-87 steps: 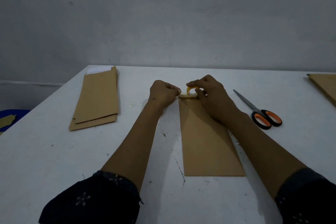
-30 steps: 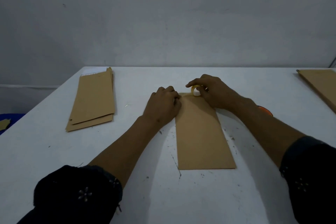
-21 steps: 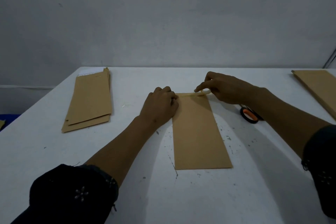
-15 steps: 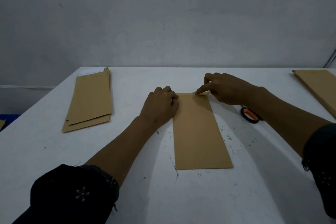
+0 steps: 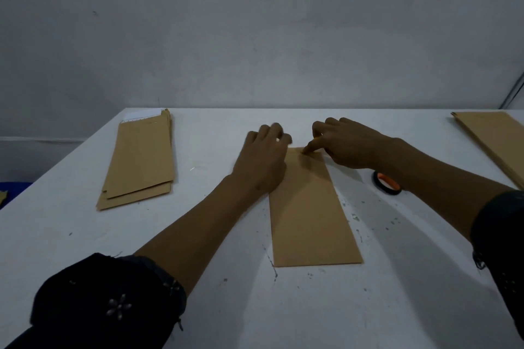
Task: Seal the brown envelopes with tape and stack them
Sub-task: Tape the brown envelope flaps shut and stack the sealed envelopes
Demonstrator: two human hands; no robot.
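Two hands, left hand (image 5: 262, 163) and right hand (image 5: 350, 144), press a flat rectangular brown paper envelope (image 5: 310, 212).

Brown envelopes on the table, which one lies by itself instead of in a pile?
The single envelope at centre, under both hands. The others lie piled: a left stack at the table's far left and a right stack at its right edge.

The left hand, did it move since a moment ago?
Yes. The left hand has lifted its fingers and reached a little further from the person, past the far end of the brown envelope, which stays put.
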